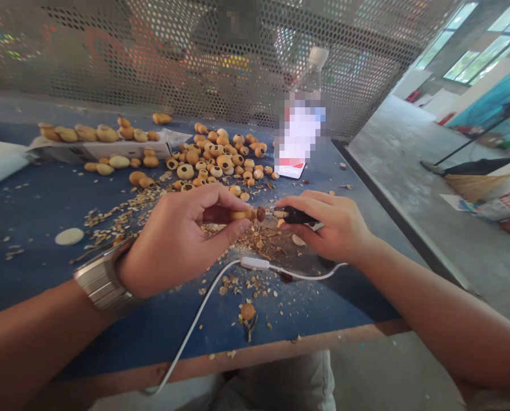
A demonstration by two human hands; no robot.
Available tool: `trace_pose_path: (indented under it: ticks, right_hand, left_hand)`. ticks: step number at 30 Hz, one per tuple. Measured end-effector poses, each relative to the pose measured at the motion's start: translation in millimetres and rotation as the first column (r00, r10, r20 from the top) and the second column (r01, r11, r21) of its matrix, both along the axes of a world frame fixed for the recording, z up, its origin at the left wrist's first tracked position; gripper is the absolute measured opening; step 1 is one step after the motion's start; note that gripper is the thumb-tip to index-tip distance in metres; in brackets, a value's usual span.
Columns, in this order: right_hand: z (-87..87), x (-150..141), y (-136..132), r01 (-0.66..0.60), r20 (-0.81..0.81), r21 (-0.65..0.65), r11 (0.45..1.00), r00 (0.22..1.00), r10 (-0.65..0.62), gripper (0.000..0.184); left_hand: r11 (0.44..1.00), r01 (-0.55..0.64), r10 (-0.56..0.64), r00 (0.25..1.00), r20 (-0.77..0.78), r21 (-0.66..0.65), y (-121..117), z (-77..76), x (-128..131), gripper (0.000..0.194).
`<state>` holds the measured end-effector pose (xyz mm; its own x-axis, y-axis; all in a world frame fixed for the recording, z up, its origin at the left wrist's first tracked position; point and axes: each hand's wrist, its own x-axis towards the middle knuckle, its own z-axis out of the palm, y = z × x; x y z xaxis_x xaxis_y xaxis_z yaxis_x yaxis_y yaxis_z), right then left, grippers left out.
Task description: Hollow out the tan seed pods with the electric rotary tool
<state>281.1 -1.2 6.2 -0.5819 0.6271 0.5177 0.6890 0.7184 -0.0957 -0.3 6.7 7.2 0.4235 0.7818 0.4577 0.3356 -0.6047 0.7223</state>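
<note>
Cord switch (255,264): laid nearest.
Left hand (169,234): gourd (240,215) pinched, held above debris (259,244).
Gourd handling: probably light, stiff, brittle; best held gently by the body.
Gourd look: small, tan (dark brown end turned toward tool (298,216)).
Right hand (334,222): tool gripped by black handle.
Gourd pile (224,161): heaped beyond, many holed.

No word, brand or number can be read. Coarse pixel blocks cover most of the bright white, rectangular smartphone screen (296,142); the crumpled white bag (505,206) at far right bears red marks, perhaps lettering, too blurred to make out.
</note>
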Motion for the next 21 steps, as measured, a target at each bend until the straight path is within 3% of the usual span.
trace_pose_path:
  ticks: [21]
  right_hand:
    - [0.5,-0.5,0.8,0.01,0.046,0.016,1.0,0.999,-0.011,0.034]
  left_hand:
    - [0.999,-0.007,0.006,1.0,-0.005,-0.053,-1.2,3.7,1.5,0.012]
